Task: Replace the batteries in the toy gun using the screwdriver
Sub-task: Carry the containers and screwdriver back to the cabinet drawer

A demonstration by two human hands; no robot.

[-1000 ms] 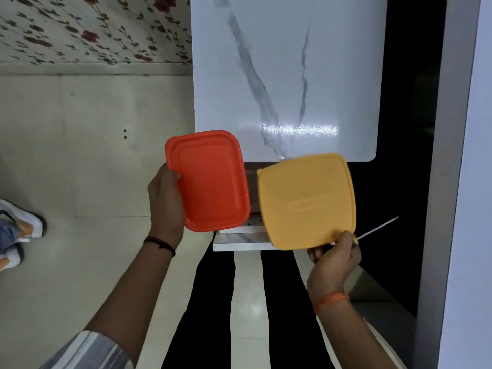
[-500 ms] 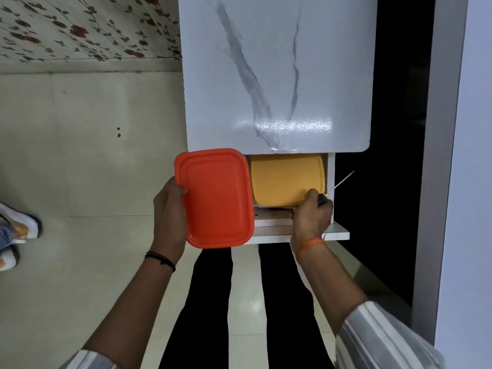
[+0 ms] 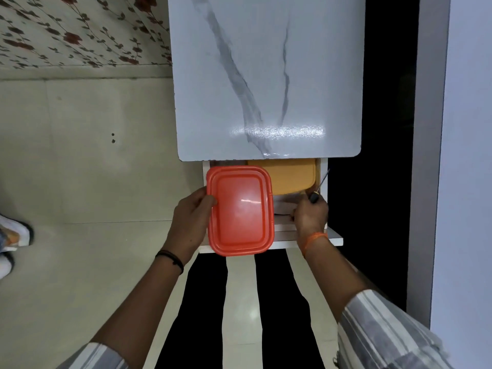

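White marble table [image 3: 266, 75] at 12 o'clock, open drawer [image 3: 334, 239] under it. Two boxes: red box [image 3: 239, 209] at 6 o'clock, pinched at its edge by left hand [image 3: 190, 222]; yellow box [image 3: 290, 178] in drawer, half hidden. One thin screwdriver [image 3: 318, 190] at 3 o'clock, wrapped in right hand [image 3: 310, 215], handle mostly hidden. One shoe [image 3: 14, 233], cut off.

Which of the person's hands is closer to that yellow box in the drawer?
Right. The right hand sits just below the yellow box, at its corner; the left hand is farther left, holding the orange box.
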